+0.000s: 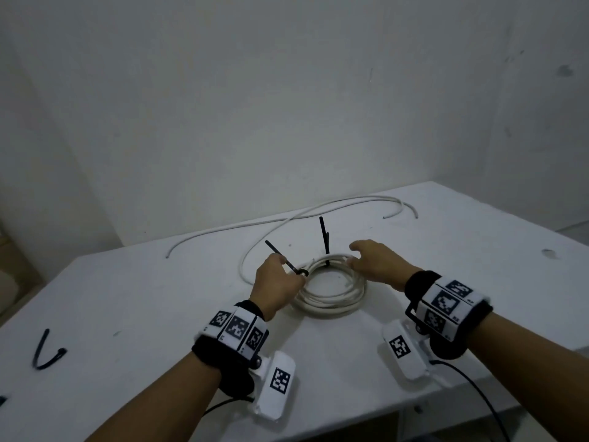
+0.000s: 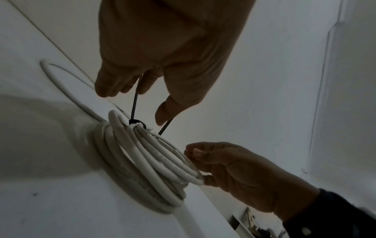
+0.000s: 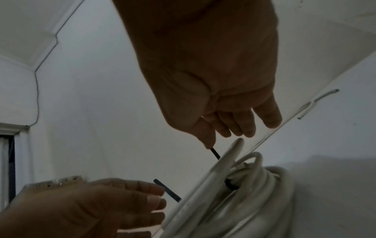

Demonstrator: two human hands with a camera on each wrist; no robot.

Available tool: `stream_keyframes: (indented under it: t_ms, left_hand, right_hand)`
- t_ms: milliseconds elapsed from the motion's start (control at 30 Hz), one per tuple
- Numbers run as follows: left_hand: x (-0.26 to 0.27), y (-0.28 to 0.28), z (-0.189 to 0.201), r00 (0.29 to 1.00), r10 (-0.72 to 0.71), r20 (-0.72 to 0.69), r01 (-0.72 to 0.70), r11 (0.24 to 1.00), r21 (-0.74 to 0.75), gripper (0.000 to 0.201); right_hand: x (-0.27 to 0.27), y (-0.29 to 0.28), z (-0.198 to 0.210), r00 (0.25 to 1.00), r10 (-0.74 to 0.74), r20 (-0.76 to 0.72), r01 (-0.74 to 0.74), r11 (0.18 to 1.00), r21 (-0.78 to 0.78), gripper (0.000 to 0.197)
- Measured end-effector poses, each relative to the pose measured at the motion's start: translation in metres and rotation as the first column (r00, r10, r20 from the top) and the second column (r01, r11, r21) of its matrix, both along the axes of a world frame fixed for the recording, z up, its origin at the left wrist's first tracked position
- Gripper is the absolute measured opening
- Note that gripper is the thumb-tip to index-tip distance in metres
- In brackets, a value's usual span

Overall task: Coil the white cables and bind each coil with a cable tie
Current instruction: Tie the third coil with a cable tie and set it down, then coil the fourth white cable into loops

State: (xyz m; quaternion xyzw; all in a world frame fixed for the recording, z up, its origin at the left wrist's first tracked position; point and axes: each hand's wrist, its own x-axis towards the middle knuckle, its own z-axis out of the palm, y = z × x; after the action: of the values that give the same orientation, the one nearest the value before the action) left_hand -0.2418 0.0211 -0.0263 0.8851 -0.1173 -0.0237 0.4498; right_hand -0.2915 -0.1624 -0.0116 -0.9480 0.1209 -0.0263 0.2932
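- Broadly, a white table stands against a pale wall.
- Across its far side runs a loose white cable, uncoiled.
- Nearer the middle lies a coil of white cable, flat on the table between both hands.
- On the coil's left side, the left hand has its fingers curled round the tail of a black cable tie cinched about the strands.
- At the coil's far right edge, the right hand touches the strands, fingers loosely bent; beside it a second black tie stands upright.
- Well apart, at the table's left edge, a spare black tie lies bent.
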Motion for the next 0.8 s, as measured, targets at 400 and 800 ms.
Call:
stream_keyframes:
  t_ms: [400,800]
  left_hand:
    - [-0.002,-0.006,-0.007,0.985,-0.134,0.108,0.084,0.922,0.379,0.029]
    - [0.018,0.009,0.023,0.936,0.03,0.352,-0.079,0.989,0.126,0.017]
  right_hand:
    - [0.002,0.007,-0.015,0.962,0.074,-0.263,-0.089,0.995,-0.045,0.038]
    - [0.002,-0.008,0.009,0.987,0.111,-0.119,-0.12,0.99,-0.068,0.053]
